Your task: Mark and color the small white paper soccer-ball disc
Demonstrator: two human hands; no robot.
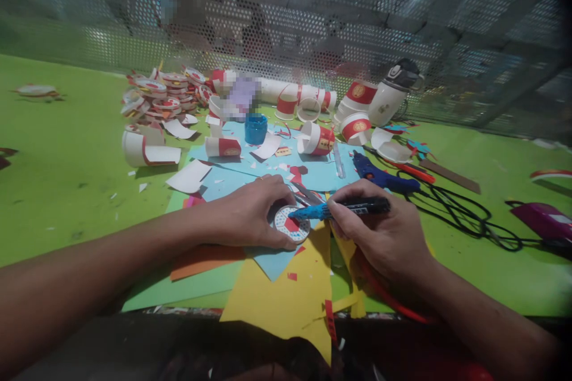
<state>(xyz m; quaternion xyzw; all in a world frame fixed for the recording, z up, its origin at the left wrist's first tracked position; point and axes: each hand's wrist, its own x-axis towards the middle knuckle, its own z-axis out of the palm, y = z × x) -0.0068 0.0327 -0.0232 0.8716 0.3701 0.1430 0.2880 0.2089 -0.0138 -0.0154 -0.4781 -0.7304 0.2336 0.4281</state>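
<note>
A small white paper disc (280, 227) with blue dots and a red hexagon in its middle sits between the thumb and fingers of my left hand (254, 209). My right hand (379, 232) is closed round a marker (357, 207) with a black barrel and a blue-stained front part. The marker's tip meets the disc near the top of the red shape; whether it presses on it I cannot tell. Sheets of yellow paper (277, 297) and light blue paper (272, 262) lie beneath the hands. Metal scissors (306, 193) show partly behind the disc.
Cut paper cups (223, 146) and an open blue jar (256, 129) stand beyond my hands. A blue glue gun (384, 175) and its black cable (473, 214) lie at right. Decorated discs (172, 92) are heaped at back left. A bottle (388, 95) stands before the perforated metal screen (286, 24).
</note>
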